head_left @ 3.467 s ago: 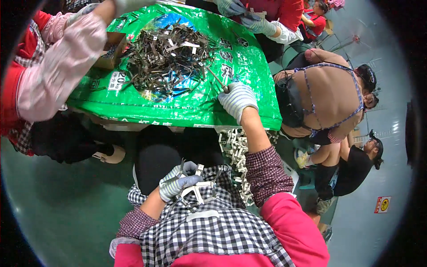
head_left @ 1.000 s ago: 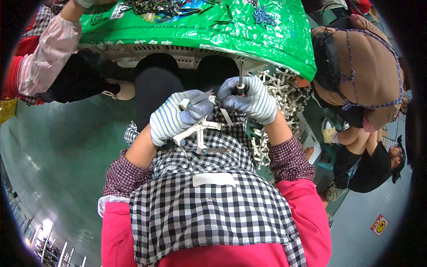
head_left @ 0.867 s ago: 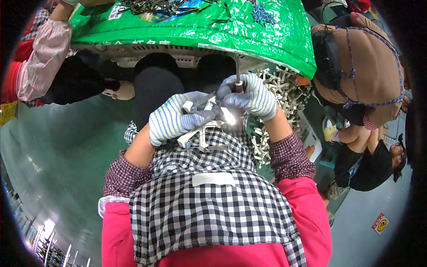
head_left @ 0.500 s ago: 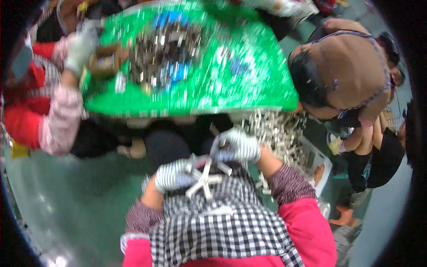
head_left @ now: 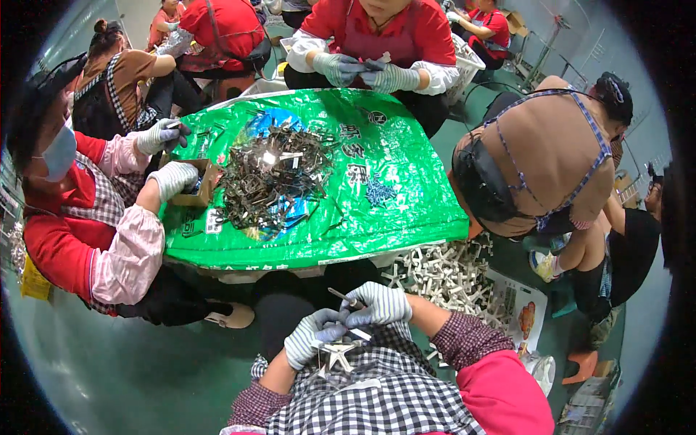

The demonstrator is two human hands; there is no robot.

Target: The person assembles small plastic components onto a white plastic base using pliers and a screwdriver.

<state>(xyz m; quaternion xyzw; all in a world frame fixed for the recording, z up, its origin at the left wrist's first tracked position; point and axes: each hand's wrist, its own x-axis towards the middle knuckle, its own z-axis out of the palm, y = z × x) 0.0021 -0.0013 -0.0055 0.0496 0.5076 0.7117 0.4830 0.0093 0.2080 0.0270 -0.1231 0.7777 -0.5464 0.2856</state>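
My left hand [head_left: 312,337], in a striped glove with grey fingertips, is closed on a white star-shaped part [head_left: 338,357] that hangs over my checked apron. My right hand [head_left: 378,304], gloved alike, pinches a thin grey strip [head_left: 338,295] whose end sticks out past the fingers. The fingertips of both hands meet above the star-shaped part. A pale straight piece [head_left: 360,334] shows just below the right fingers; whether it belongs to the star cannot be made out. The gloves hide the contact between the pieces.
Beyond my knees stands a table under a green plastic sheet [head_left: 406,210], bearing a pile of dark metal strips [head_left: 272,177]. White branched parts [head_left: 446,279] are heaped to the right. A co-worker at left reaches into a cardboard box [head_left: 203,185]; others sit around.
The view has shifted and sharpened, so the table and my hands sit lower in it. My left hand has turned more upright, and its fingers are closer to the right ones.
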